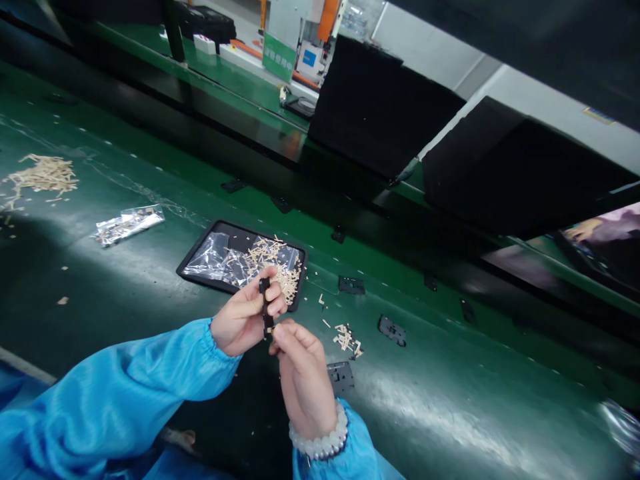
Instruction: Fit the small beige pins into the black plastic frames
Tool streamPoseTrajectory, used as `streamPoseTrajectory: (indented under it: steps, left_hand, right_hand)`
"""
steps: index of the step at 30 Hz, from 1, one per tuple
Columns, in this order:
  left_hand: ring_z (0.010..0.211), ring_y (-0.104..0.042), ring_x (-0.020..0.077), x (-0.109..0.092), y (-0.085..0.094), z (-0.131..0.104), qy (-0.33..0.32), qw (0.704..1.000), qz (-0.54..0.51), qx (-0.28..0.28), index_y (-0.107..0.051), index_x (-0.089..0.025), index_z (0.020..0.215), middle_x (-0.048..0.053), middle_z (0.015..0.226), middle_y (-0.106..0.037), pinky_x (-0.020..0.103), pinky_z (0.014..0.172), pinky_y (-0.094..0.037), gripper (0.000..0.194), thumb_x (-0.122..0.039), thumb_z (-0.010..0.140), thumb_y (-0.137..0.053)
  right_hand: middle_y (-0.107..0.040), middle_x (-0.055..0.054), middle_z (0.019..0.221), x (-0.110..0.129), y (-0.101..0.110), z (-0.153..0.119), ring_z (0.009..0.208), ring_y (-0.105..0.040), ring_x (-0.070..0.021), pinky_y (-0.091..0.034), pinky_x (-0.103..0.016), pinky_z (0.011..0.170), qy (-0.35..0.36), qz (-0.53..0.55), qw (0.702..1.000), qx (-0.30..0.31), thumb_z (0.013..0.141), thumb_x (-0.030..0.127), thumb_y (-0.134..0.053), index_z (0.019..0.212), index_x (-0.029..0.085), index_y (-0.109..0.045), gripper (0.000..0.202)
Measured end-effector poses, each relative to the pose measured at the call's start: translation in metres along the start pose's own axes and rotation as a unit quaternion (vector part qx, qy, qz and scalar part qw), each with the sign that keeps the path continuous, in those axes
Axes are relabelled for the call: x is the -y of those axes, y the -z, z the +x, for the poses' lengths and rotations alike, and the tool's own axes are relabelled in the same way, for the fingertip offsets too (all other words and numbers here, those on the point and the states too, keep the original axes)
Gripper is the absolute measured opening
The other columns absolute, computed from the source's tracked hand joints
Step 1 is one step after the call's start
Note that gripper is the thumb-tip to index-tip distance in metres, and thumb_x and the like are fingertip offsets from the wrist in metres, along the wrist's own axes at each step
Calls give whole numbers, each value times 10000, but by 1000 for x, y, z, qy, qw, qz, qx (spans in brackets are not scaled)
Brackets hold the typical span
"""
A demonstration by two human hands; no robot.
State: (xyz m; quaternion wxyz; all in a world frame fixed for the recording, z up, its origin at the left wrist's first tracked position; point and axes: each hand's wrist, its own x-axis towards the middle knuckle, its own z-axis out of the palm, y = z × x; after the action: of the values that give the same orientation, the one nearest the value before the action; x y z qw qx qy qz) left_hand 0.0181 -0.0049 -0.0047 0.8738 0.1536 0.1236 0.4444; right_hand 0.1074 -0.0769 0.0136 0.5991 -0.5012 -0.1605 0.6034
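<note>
1. Green work surface: running across the whole view, carrying everything listed below.

2. Black tray: lying just beyond the hands, holding clear plastic bags and a heap of small tan pins.

3. Foil bag: lying well to the left of the tray, with a second pile of tan pieces further left.

4. Left hand: closing thumb and fingers around a thin black strip, keeping it upright in the air just in front of the tray.

5. Right hand: pinching its fingertips together at the strip's lower end; whether a pin is sitting between them is too small to tell. A bead bracelet is circling the wrist.

6. 3 flat black parts: resting on the surface right of the hands.

7. Loose pins: scattering beside those parts.

Risk, as judged: the fingertip pinch is looking slight, so a pin could be slipping out and getting lost among the scattered ones; a twist of the strip could be loosening the left grip.
</note>
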Motion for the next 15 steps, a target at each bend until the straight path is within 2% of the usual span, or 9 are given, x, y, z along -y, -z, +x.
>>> streamPoseTrajectory:
  steps: [8, 15]
  left_hand:
    - [568, -445, 64, -1, -2, 0, -10, 1000, 22, -3, -550, -211, 972, -56, 647, -376, 238, 604, -390, 340, -128, 686, -714]
    - [575, -447, 73, -1, 0, 0, -9, 1000, 12, 1, -572, -218, 968, -49, 655, -408, 251, 614, -388, 325, -119, 689, -706]
  right_hand:
    - [-508, 25, 624, 0, -2, -1, 621, -401, -122, -361, -279, 655, 20, 0, 1000, 12, 622, 288, -754, 537, 191, -629, 179]
    - [-475, 31, 605, 1, -3, -3, 633, -395, -125, -349, -283, 674, 31, -5, 999, 26, 647, 293, -739, 517, 191, -604, 214]
